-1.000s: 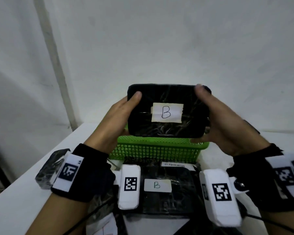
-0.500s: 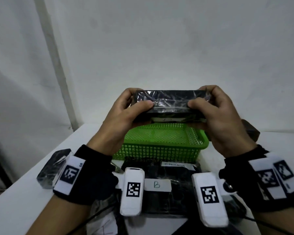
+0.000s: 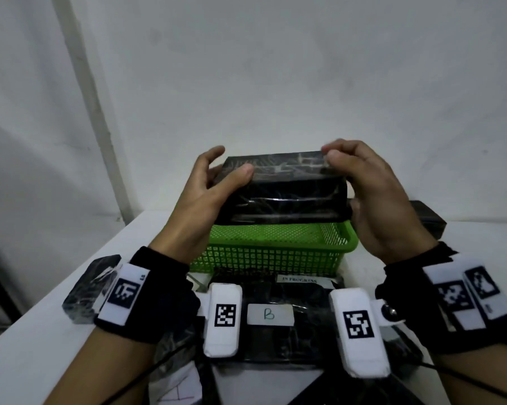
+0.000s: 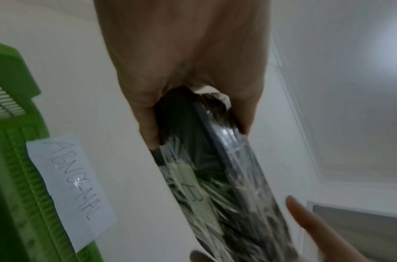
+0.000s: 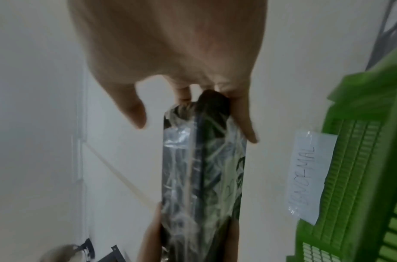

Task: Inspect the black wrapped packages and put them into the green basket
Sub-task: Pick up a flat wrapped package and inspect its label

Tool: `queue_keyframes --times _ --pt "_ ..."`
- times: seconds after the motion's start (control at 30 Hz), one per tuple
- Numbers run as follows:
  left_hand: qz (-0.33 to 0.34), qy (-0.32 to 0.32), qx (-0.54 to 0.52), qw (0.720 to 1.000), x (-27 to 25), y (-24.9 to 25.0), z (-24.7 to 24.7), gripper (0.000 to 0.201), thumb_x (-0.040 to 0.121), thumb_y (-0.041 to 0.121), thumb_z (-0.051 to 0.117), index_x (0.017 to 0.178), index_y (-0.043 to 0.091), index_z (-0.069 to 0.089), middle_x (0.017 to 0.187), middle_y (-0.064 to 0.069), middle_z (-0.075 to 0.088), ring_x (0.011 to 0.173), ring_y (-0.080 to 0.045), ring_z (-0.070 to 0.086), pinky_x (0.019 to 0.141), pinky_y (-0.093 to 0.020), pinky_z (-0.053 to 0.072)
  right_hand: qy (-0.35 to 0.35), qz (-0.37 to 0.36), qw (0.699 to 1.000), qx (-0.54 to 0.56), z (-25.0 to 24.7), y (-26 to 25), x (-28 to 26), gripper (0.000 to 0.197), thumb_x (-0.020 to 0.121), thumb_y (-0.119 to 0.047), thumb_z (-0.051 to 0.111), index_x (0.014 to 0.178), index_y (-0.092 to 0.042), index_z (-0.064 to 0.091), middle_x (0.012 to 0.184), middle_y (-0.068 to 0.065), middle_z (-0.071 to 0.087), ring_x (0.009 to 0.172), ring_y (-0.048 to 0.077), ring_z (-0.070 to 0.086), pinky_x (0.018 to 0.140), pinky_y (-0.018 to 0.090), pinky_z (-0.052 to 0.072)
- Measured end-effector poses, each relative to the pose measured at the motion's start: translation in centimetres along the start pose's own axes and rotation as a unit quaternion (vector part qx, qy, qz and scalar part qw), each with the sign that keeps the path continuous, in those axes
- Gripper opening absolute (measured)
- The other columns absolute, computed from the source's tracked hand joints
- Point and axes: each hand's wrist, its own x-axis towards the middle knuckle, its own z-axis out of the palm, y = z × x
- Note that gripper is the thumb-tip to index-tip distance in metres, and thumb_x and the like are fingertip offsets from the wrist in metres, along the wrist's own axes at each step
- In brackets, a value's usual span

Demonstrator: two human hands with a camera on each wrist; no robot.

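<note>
I hold a black wrapped package (image 3: 281, 191) in the air with both hands, above the green basket (image 3: 272, 252). My left hand (image 3: 232, 163) grips its left end, thumb on the near face. My right hand (image 3: 342, 179) curls over the top right corner. The package is tilted with its plain side toward me. In the left wrist view the package (image 4: 217, 177) shows a label marked B facing the basket (image 4: 13, 159). In the right wrist view the package (image 5: 204, 168) is seen edge-on beside the basket (image 5: 361, 168). The basket looks empty as far as the mesh shows.
Another black package with a B label (image 3: 275, 317) lies on the white table (image 3: 42, 346) just in front of the basket. One more package (image 3: 88, 290) lies at the left, and one (image 3: 427, 217) at the right. A paper note (image 4: 72, 191) is stuck on the basket's outer wall.
The package was turned away from me: its B label faced me, then it stood edge-on, now the label faces down and away. Both hands shifted their grip and kept hold.
</note>
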Motion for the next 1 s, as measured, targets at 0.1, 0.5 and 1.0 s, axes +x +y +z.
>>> queue_keyframes --times 0.1,0.5,1.0 --pt "0.028 -0.017 -0.002 0.999 -0.3 0.1 0.4 0.073 0.069 0.043 0.079 0.136 0.04 0.05 0.144 0.002 0.05 0.135 -0.02 0.05 0.105 -0.038 0.048 0.008 0.123 0.992 -0.026 -0.6 0.2 0.0 0.053 0.084 -0.034 0.075 0.131 -0.022 0.054 0.117 -0.002 0.068 0.09 0.011 0.07 0.067 0.03 0.051" --pt "-0.008 -0.02 0.024 0.999 -0.6 -0.1 1.4 0.057 0.08 0.017 0.077 0.131 0.017 0.049 0.093 0.006 0.073 0.081 -0.008 0.073 0.061 -0.028 0.058 0.063 -0.01 0.993 -0.101 -0.7 -0.6 -0.4 0.064 0.078 -0.004 0.079 0.133 -0.019 0.051 0.097 -0.003 0.064 0.071 -0.002 0.067 0.067 0.018 0.055" --pt "0.005 -0.057 0.037 0.998 -1.1 0.6 1.2 0.039 0.088 0.032 0.066 0.121 0.021 0.048 0.101 0.018 0.068 0.088 0.006 0.069 0.076 -0.03 0.055 -0.051 -0.064 0.975 -0.205 -1.3 -0.3 -0.8 0.074 0.076 -0.053 0.077 0.138 -0.036 0.039 0.122 -0.011 0.062 0.108 -0.001 0.064 0.095 0.027 0.054"
